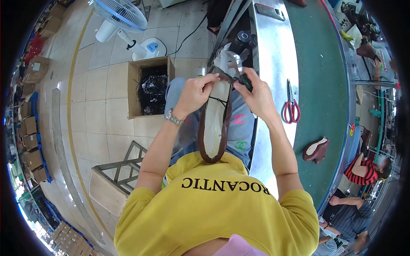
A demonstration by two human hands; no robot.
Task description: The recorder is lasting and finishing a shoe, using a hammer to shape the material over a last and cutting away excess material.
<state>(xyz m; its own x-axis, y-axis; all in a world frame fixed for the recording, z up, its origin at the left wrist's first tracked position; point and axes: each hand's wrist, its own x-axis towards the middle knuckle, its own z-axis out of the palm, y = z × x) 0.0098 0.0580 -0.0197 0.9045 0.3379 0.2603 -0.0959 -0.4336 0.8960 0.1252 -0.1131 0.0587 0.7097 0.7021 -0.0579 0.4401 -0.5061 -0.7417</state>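
A brown shoe (pixel 201 132) lies along my lap with its pale, cream underside facing up. A thin black cord crosses that underside near the middle. My left hand (pixel 197 91), with a metal watch on the wrist, has its fingers pinched on the leather edge at the shoe's far end. Beside that end, my right hand (pixel 257 94) is closed around a hand tool (pixel 244 82) with a dark green handle and a curved, shiny metal head. The tool's head is at the shoe's far tip, partly confused with whitish plastic (pixel 222 57) behind it; its exact contact is unclear.
To my right run a metal ledge (pixel 273 47) and a green belt (pixel 314 64). Red-handled scissors (pixel 291 109) and a phone (pixel 270 11) rest on the ledge side; another brown shoe (pixel 316 150) is on the belt. Left are a cardboard box (pixel 134 91), a fan (pixel 121 17) and a stool (pixel 109 187). People sit beyond the belt.
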